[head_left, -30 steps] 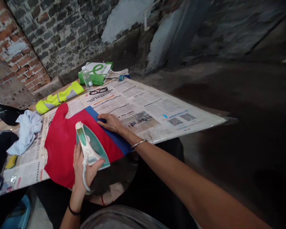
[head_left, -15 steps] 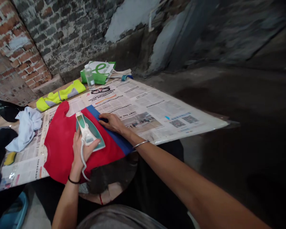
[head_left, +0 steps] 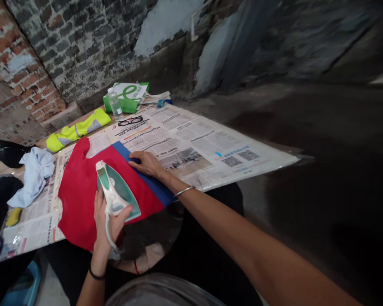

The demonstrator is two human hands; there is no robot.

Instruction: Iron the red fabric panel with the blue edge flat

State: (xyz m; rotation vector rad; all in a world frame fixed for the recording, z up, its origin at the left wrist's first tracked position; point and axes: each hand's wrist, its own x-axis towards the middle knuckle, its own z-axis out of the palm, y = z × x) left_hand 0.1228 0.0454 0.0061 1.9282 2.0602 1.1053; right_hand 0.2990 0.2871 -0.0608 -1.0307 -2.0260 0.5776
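Pointing away and left, iron (head_left: 115, 194), axis slanting

A: What is the iron (head_left: 114, 196) made of?
B: Smooth plastic, by the look of its white and green shell, with a soft gloss.
A: And the red piece (head_left: 76, 191) beneath it?
B: Matt cloth, fairly smooth, like its blue strip (head_left: 156, 189). The pale blue bundle (head_left: 35, 174) is cloth too, much creased.
A: The bench (head_left: 1, 168)?
B: Wood at the bare edge; elsewhere printed newspaper (head_left: 191, 134) under clear film that glints in places.
A: Anything shiny?
B: The bracelet (head_left: 184, 191), polished metal, and the clear bottle (head_left: 115, 106), seemingly plastic.
A: The wall (head_left: 79, 42)?
B: Rough, flaking brick.
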